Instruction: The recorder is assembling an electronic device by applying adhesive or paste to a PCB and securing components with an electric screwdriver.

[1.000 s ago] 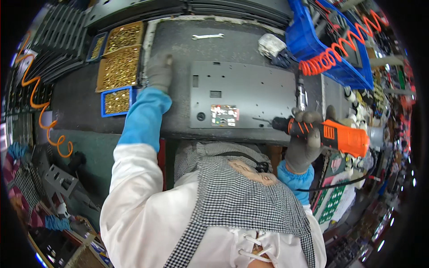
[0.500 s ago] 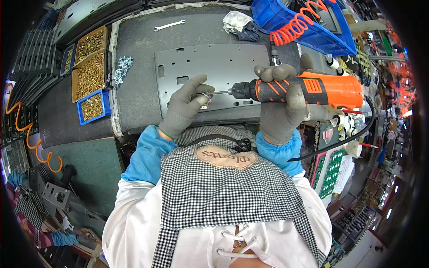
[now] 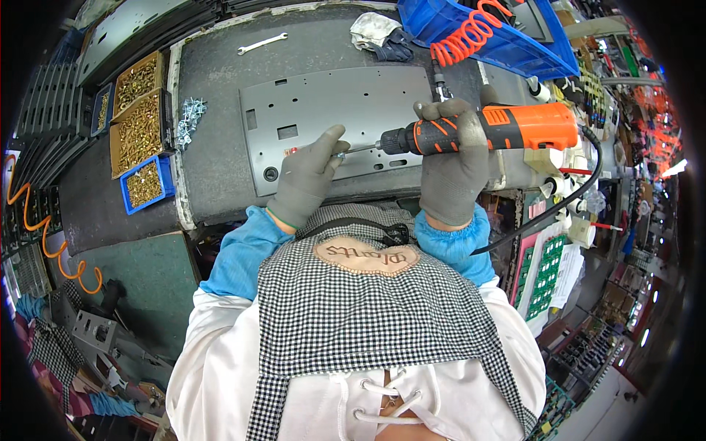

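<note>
My right hand (image 3: pixel 454 158) is wrapped round an orange-and-black electric screwdriver (image 3: pixel 526 126), held level above the workpiece with its bit pointing left. At the tip of the bit, the thumb and fingers of my left hand (image 3: pixel 310 175) are pinched at a small silvery screw (image 3: pixel 340 155). Both hands wear grey gloves. Below them lies a grey metal panel (image 3: pixel 353 106) with holes and slots. A small red-and-white piece (image 3: pixel 290 151) shows on the panel beside my left hand; its kind is unclear. A dark-rimmed round hole (image 3: pixel 271 174) is at the panel's near left corner.
Silvery screws (image 3: pixel 191 121) lie in a pile left of the panel. Farther left are trays of brass-coloured fasteners (image 3: pixel 140 134) and a small blue bin (image 3: pixel 169 176). A wrench (image 3: pixel 262 44), a rag (image 3: pixel 380 35), a red coiled hose (image 3: pixel 467 40) and a blue crate (image 3: pixel 434 22) lie beyond.
My left hand has shifted right over the panel, uncovering the round hole. The red-and-white piece, earlier under my left fingers, now shows left of them. The screwdriver remains in my right hand, tilted slightly more.
</note>
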`<state>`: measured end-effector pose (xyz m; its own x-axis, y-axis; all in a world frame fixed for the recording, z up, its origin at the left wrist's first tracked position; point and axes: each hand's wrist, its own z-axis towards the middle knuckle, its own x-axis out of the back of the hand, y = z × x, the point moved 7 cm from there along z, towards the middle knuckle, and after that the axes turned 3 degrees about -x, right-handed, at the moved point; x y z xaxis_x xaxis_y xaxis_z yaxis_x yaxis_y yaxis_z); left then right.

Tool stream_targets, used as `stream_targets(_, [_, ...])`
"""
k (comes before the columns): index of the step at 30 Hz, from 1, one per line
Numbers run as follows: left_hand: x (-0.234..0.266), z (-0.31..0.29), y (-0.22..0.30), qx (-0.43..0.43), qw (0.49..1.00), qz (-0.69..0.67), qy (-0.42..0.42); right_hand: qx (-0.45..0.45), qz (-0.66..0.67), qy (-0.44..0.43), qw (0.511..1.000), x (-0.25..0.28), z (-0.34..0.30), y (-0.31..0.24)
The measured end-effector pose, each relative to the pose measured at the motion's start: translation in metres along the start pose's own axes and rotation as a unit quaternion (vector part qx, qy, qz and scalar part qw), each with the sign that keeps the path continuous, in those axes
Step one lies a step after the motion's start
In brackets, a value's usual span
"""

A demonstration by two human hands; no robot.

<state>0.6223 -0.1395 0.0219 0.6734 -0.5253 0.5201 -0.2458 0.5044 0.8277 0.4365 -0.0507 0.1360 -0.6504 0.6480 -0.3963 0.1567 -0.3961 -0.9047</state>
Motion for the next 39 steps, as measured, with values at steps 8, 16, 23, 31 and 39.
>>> stream_targets(8, [-0.005,-0.003,-0.019,0.014,1.0,0.023,-0.012,-0.033,0.041,0.004,0.999,-0.002,-0.005,0.025])
stream_targets(16, [0.011,-0.017,-0.043,0.002,0.999,0.021,0.041,-0.073,0.04,0.009,0.996,-0.021,-0.007,0.051])
stream_targets(23, [0.052,-0.035,-0.067,0.047,0.985,0.145,0.077,-0.018,0.015,-0.066,0.998,-0.045,-0.019,0.063])
stream_targets(31, [0.036,-0.034,-0.061,-0.057,0.985,0.161,0.017,-0.056,-0.034,-0.114,0.991,-0.051,-0.035,0.084])
stream_targets(39, [0.016,-0.028,-0.069,-0.059,0.979,0.195,0.007,-0.043,-0.053,-0.195,0.978,-0.065,-0.041,0.087])
